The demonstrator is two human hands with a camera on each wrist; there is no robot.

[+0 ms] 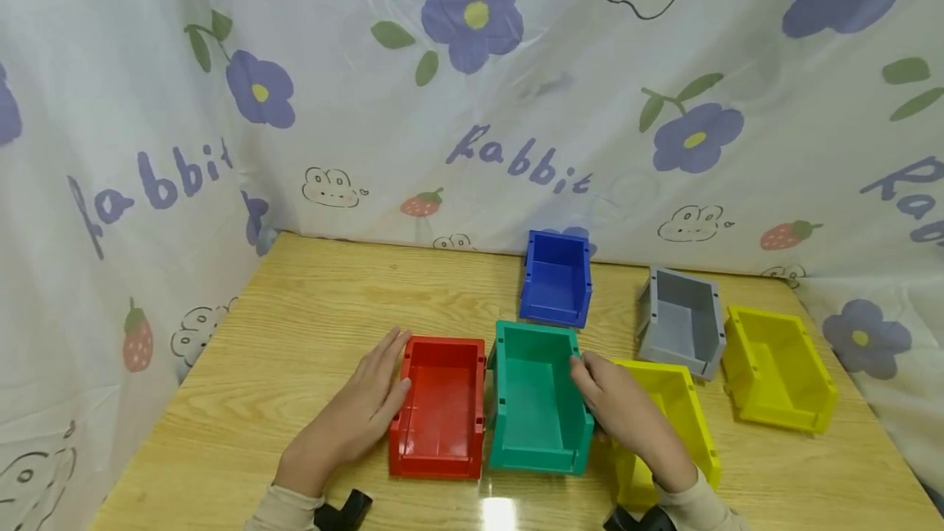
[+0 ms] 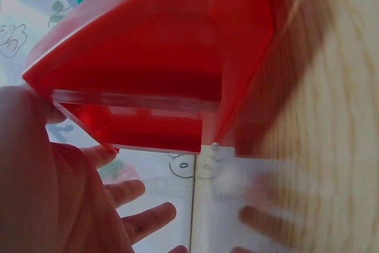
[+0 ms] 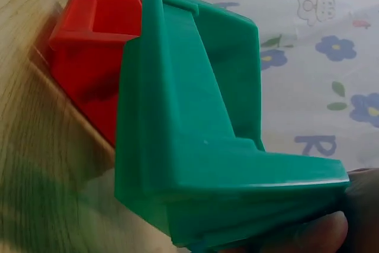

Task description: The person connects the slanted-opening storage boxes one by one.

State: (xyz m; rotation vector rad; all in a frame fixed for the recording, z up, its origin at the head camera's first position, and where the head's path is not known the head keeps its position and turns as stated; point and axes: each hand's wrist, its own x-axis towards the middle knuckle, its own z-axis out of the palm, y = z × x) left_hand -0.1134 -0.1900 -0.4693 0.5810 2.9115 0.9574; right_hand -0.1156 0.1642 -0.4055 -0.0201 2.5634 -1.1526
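Note:
A red plastic bin (image 1: 437, 412) sits on the wooden table, its low front towards me. Along its left side lies my left hand (image 1: 354, 408), fingers extended and thumb at the rim; the left wrist view shows those fingers spread past the red wall (image 2: 160, 39). Just right of the red bin is a green bin (image 1: 537, 400). My right hand (image 1: 627, 404) grips its right wall, thumb at the rim and the other fingers mostly hidden outside it. In the right wrist view a fingertip (image 3: 328, 232) shows against the green bin's underside (image 3: 237, 217).
A yellow bin (image 1: 701, 424) stands partly under my right forearm. Behind the green bin is a smaller blue bin (image 1: 556, 281). Further right are a grey bin (image 1: 682, 322) and a second yellow bin (image 1: 782, 367). A patterned curtain (image 1: 369, 105) borders the table's back and sides.

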